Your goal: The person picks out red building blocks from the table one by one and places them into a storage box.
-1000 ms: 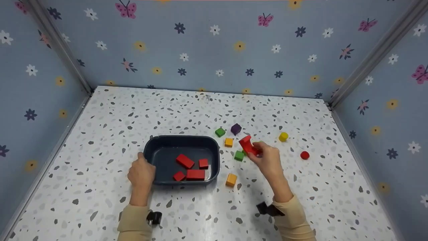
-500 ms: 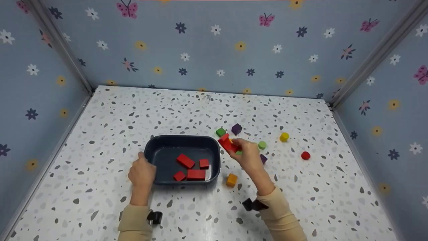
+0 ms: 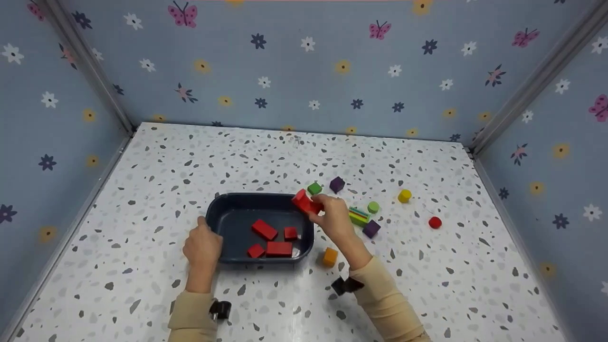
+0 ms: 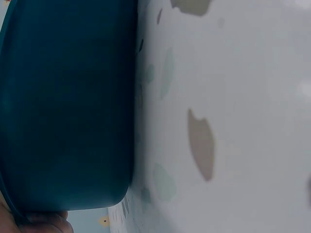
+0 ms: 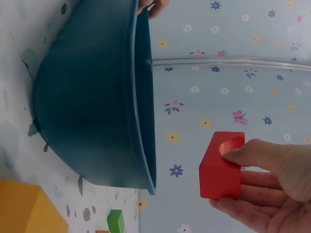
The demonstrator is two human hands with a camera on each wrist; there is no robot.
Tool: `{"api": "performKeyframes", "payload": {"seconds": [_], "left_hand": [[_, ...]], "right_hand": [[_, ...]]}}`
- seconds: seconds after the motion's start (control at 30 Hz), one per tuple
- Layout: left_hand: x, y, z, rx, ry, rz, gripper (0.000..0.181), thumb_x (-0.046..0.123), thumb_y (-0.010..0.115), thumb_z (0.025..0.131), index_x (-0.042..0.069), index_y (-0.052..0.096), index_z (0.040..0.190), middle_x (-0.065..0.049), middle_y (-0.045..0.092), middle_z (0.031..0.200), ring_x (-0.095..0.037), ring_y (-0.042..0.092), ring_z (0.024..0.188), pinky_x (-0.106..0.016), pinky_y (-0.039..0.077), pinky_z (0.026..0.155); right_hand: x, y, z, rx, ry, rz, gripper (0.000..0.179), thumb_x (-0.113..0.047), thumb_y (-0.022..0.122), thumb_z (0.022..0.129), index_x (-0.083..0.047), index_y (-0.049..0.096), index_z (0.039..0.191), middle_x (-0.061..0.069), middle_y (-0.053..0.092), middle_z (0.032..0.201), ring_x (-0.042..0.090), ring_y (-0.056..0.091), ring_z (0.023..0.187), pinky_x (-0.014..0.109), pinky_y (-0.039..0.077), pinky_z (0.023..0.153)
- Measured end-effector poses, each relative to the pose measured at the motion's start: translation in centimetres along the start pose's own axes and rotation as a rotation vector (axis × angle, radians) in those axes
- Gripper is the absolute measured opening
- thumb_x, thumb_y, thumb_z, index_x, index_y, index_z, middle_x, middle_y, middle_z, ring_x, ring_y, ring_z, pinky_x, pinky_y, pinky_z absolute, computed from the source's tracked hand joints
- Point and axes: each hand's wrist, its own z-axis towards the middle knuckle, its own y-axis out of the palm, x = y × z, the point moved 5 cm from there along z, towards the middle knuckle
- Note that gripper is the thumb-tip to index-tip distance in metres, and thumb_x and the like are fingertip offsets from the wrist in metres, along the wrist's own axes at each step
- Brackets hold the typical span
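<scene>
My right hand (image 3: pixel 333 219) pinches a red arch block (image 3: pixel 305 203) between thumb and fingers, over the right rim of a dark blue tub (image 3: pixel 261 261). The right wrist view shows the red block's curved cut-out beside the thumb, above rim height. My left hand (image 3: pixel 203 243) grips the tub's left rim; in the left wrist view its fingers (image 4: pixel 46 223) curl at the tub's edge. On the tub's floor lie several red blocks, among them a long one (image 3: pixel 279 249), a slanted one (image 3: pixel 264 230) and a small cube (image 3: pixel 290 233).
Right of the tub lie an orange block (image 3: pixel 330 257), a green cube (image 3: pixel 314 188), purple cubes (image 3: pixel 337 185), a striped green block (image 3: pixel 359 216), a light green cylinder (image 3: pixel 373 207), a yellow cylinder (image 3: pixel 404 195) and a red round piece (image 3: pixel 435 222). Flowered walls (image 3: pixel 304 61) enclose the speckled table.
My right hand has moved left with the red arch block, from among the loose blocks to the tub's right rim. The left hand and tub stay in place.
</scene>
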Motion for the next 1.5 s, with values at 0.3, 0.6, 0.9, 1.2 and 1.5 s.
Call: {"api": "performKeyframes", "payload": {"seconds": [0.3, 0.6, 0.9, 1.2, 1.5], "left_hand": [[0.0, 0.0, 0.0, 0.011, -0.003, 0.003, 0.032, 0.001, 0.050, 0.073, -0.003, 0.047, 0.104, -0.035, 0.056, 0.081, -0.050, 0.055, 0.066, -0.055, 0.039, 0.051], [-0.1, 0.2, -0.1, 0.019, 0.005, 0.002, 0.030, 0.001, 0.051, 0.073, -0.002, 0.047, 0.102, -0.034, 0.056, 0.080, -0.050, 0.055, 0.066, -0.055, 0.039, 0.051], [0.0, 0.1, -0.1, 0.013, 0.005, -0.002, 0.032, 0.001, 0.050, 0.073, -0.003, 0.047, 0.105, -0.034, 0.057, 0.081, -0.049, 0.055, 0.066, -0.054, 0.039, 0.051], [0.0, 0.1, 0.1, -0.012, 0.003, -0.001, 0.035, 0.001, 0.050, 0.074, -0.004, 0.046, 0.109, -0.034, 0.057, 0.082, -0.049, 0.056, 0.067, -0.054, 0.039, 0.051], [0.0, 0.1, 0.2, -0.016, -0.011, -0.003, 0.031, 0.002, 0.050, 0.075, -0.003, 0.046, 0.105, -0.035, 0.056, 0.083, -0.050, 0.055, 0.069, -0.055, 0.039, 0.052]], "right_hand": [[-0.5, 1.9, 1.1, -0.072, -0.023, -0.045, 0.022, -0.004, 0.068, 0.072, 0.003, 0.063, 0.093, 0.010, 0.065, 0.080, 0.016, 0.059, 0.067, 0.028, 0.047, 0.061], [-0.2, 4.0, 2.0, -0.173, -0.004, -0.115, 0.023, -0.006, 0.067, 0.075, 0.002, 0.062, 0.096, 0.009, 0.063, 0.083, 0.017, 0.058, 0.074, 0.029, 0.047, 0.066], [0.5, 5.7, 2.5, -0.211, -0.003, -0.182, 0.018, -0.006, 0.066, 0.074, -0.001, 0.062, 0.091, 0.007, 0.063, 0.079, 0.017, 0.056, 0.070, 0.029, 0.045, 0.063], [0.9, 7.4, 2.5, -0.255, -0.004, -0.281, 0.023, -0.008, 0.071, 0.070, -0.002, 0.061, 0.089, 0.006, 0.061, 0.077, 0.019, 0.056, 0.069, 0.031, 0.044, 0.062], [1.4, 8.7, 2.4, -0.336, -0.004, -0.341, 0.020, -0.009, 0.072, 0.070, -0.003, 0.059, 0.084, 0.006, 0.057, 0.072, 0.020, 0.054, 0.069, 0.033, 0.043, 0.063]]}}
